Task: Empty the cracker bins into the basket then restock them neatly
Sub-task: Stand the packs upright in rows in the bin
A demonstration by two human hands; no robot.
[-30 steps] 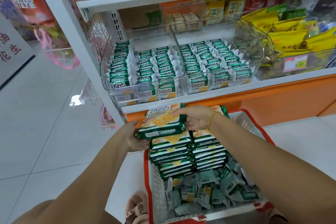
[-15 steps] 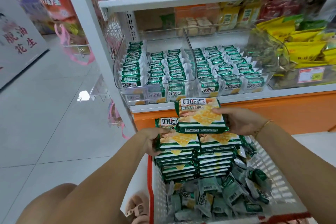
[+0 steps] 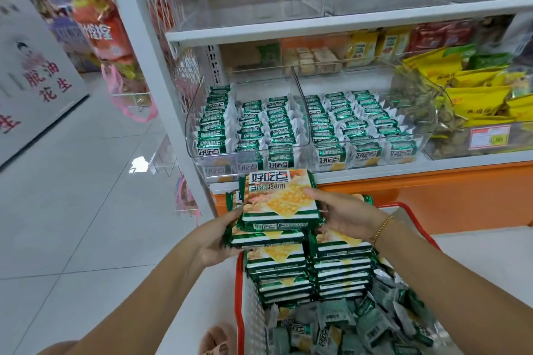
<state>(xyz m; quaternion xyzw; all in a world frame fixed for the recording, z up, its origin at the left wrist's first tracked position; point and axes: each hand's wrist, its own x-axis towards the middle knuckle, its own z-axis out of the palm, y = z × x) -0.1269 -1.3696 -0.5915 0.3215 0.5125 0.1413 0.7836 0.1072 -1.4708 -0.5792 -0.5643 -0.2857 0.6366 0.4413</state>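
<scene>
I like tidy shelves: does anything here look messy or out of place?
Only the small packets at the near end of the basket: they lie jumbled at all angles, while the big packs beyond them are stacked and the shelf bins hold neat rows.

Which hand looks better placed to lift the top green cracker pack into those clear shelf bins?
Likely right. The right hand pinches the top green cracker pack by its edge, below the clear plastic bins; the left hand grips the green pack beneath it.

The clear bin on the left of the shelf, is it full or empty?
Mostly full: the left clear bin holds three packed rows of green cracker packs standing on edge.
</scene>
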